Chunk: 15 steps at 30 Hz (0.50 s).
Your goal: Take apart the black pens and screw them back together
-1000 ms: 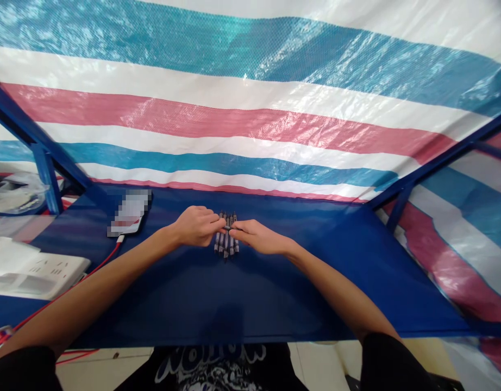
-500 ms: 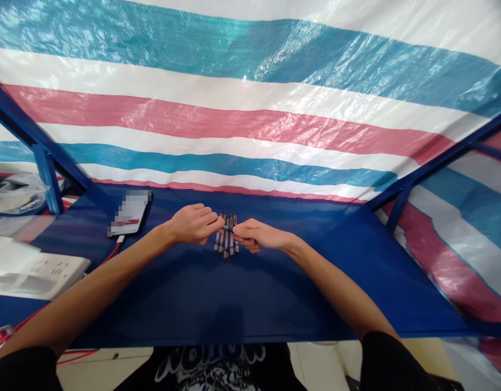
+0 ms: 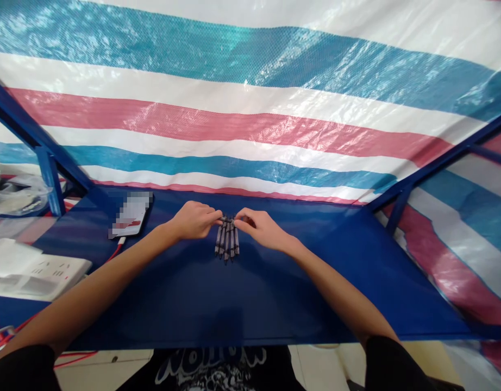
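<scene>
Head view: two hands close in on the far ends of a row of pen-like sticks

At the far left, a clear plastic bag [image 3: 20, 200] with things inside lies beyond a white power strip [image 3: 58, 271], whose near part is partly covered by translucent wrapping. Next comes a phone [image 3: 131, 217], its screen blurred by blocks, with a red cable [image 3: 117, 252] running from its near end.

The left hand [image 3: 196, 220] reaches in over the blue tabletop [image 3: 283, 304], thumb and forefinger pressed together at the far left corner of the sticks. Whether anything thin is pinched between those tips is too small to tell.

The pen-like sticks [image 3: 226, 241], dark at the ends and paler along their length, lie side by side on the tabletop between the hands. They point toward the person, their near ends uncovered and reaching closer to the body than either set of fingertips. Their far ends sit between the two grips, partly hidden by fingers.

The right hand [image 3: 262, 228] comes from the other side, its thumb and forefinger bent into a loop that closes at the far right corner of the sticks; what the tips pinch cannot be made out. Farther right, a blue frame bar [image 3: 432, 163] slants up beside the striped sheet [image 3: 250, 125].
</scene>
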Each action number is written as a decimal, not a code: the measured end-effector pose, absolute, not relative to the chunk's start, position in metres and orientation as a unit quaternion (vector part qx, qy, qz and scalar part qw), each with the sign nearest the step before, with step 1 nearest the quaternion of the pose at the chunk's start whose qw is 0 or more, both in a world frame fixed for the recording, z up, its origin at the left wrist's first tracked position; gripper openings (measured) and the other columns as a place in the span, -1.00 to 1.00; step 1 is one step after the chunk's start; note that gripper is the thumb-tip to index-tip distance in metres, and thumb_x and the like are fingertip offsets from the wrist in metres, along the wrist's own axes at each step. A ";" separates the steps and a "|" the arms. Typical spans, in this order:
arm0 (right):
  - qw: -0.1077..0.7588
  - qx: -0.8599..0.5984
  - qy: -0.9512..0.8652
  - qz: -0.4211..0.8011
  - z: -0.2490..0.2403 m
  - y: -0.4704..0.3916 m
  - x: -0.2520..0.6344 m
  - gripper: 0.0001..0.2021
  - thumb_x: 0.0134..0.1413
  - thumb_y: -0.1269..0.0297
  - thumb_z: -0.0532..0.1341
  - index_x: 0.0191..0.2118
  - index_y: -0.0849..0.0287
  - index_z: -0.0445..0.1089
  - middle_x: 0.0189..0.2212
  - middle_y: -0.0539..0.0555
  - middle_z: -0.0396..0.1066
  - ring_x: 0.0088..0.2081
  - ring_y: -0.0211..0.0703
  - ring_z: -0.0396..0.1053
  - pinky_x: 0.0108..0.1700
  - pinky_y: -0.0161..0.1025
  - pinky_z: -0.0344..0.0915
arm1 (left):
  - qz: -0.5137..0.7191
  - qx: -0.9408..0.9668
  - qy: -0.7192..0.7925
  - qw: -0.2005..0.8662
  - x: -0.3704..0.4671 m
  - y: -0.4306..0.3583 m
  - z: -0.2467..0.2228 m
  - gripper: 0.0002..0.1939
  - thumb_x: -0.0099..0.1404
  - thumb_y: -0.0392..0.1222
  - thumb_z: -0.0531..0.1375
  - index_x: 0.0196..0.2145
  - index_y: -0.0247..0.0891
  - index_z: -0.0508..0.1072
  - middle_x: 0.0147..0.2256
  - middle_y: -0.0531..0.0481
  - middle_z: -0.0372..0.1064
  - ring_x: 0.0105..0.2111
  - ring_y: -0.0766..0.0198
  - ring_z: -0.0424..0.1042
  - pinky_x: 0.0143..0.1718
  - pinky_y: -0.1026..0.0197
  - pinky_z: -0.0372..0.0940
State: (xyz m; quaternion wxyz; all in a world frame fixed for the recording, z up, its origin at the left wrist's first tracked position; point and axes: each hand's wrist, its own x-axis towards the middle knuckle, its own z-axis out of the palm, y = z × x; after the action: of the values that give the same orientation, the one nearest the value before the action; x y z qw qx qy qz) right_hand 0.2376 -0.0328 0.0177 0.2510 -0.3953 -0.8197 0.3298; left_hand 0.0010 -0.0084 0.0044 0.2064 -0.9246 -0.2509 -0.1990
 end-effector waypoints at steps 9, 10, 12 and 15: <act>0.233 -0.358 -0.879 0.214 0.012 -0.037 0.235 -0.83 0.23 0.21 0.14 -0.18 0.20 0.34 -0.37 0.04 0.43 -0.40 -0.25 0.30 -0.32 -0.33 0.13 | -0.183 -0.924 -0.256 0.215 0.009 -0.021 0.011 -0.72 0.37 -0.18 -0.01 -0.47 -0.25 0.34 -0.61 0.05 0.32 -0.61 0.32 0.30 -0.57 0.27 0.02; 0.232 -0.353 -0.883 0.204 0.011 -0.037 0.235 -0.83 0.23 0.21 0.14 -0.18 0.20 0.35 -0.35 0.05 0.45 -0.37 -0.24 0.33 -0.31 -0.33 0.14 | -0.183 -0.924 -0.257 0.216 0.010 -0.022 0.012 -0.72 0.37 -0.17 -0.01 -0.47 -0.25 0.34 -0.61 0.05 0.32 -0.60 0.32 0.30 -0.57 0.27 0.02; 0.232 -0.343 -0.892 0.182 0.010 -0.037 0.235 -0.83 0.25 0.21 0.13 -0.18 0.20 0.36 -0.32 0.07 0.47 -0.33 -0.22 0.37 -0.28 -0.33 0.17 | -0.182 -0.923 -0.261 0.215 0.010 -0.022 0.012 -0.72 0.37 -0.16 -0.02 -0.46 -0.25 0.34 -0.61 0.05 0.33 -0.60 0.32 0.31 -0.57 0.27 0.02; 0.228 -0.337 -0.902 0.143 0.007 -0.037 0.235 -0.78 0.30 0.19 0.08 -0.19 0.21 0.38 -0.31 0.09 0.49 -0.32 -0.20 0.41 -0.27 -0.32 0.19 | -0.182 -0.923 -0.267 0.209 0.009 -0.021 0.011 -0.72 0.38 -0.15 -0.03 -0.44 -0.25 0.35 -0.60 0.05 0.34 -0.59 0.33 0.32 -0.57 0.27 0.02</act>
State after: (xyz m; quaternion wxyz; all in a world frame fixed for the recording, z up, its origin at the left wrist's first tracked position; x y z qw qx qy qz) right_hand 0.2352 -0.0365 0.0068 0.2282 -0.3366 -0.9023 0.1428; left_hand 0.0088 -0.0214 0.0112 0.2086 -0.9231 -0.2672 -0.1817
